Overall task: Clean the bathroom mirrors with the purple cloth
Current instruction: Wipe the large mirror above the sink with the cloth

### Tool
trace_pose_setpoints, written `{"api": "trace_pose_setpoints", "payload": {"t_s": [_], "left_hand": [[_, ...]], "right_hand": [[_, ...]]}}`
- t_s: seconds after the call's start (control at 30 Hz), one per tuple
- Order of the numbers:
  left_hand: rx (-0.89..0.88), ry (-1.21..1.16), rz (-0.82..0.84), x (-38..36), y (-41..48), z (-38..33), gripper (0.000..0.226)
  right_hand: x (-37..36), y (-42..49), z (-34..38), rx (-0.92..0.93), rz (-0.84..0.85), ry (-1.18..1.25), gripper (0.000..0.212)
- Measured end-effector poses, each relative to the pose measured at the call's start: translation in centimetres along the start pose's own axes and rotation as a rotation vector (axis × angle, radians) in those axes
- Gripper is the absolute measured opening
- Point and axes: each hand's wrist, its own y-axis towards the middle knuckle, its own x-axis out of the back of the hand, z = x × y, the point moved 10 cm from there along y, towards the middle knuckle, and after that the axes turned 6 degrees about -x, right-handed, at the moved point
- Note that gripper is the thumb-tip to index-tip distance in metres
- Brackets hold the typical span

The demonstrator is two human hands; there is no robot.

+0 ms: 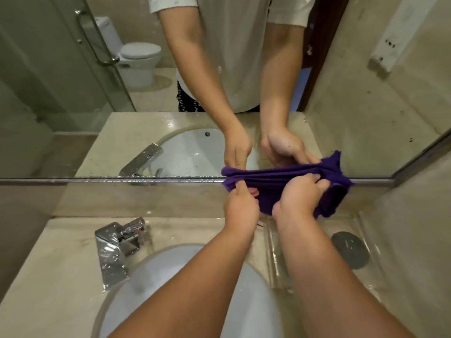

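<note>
Head camera frame, quick question: where was the crumpled purple cloth, and who had hold of it?

Reply: Both hands did. It was stretched sideways between them, bunched into long folds, right up at the chrome strip along the bottom edge of the big wall mirror, off to the right of the square chrome faucet. It looked like it touched the glass there, since its reflection met it. The left hand pinched the cloth's left end, thumb on top. The right hand had its fingers curled tight into the right part, with the loose end hanging past it.

OP: Nice. What else was down there?

Reply: An oval white basin set in a beige stone countertop, with both forearms reaching over it. Near the right wall sat a clear tray and a round dark grey disc. I couldn't tell if the disc was in the tray or under it. The mirror showed a light shirt, a white toilet and a glass shower door.
</note>
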Motion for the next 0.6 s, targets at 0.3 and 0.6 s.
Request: {"api": "trace_pose_setpoints", "payload": {"t_s": [0.3,0.6], "left_hand": [[-0.062,0.043,-0.094,12.5,3.4,-1.9,0.052],[-0.057,0.05,-0.149,25.8,7.4,-3.3,0.053]], "right_hand": [[-6.0,-9.7,-6.3,-0.033,0.065,-0.028,0.039],[-12.0,-20.1,-12.1,-0.013,0.08,-0.085,0.041]]}}
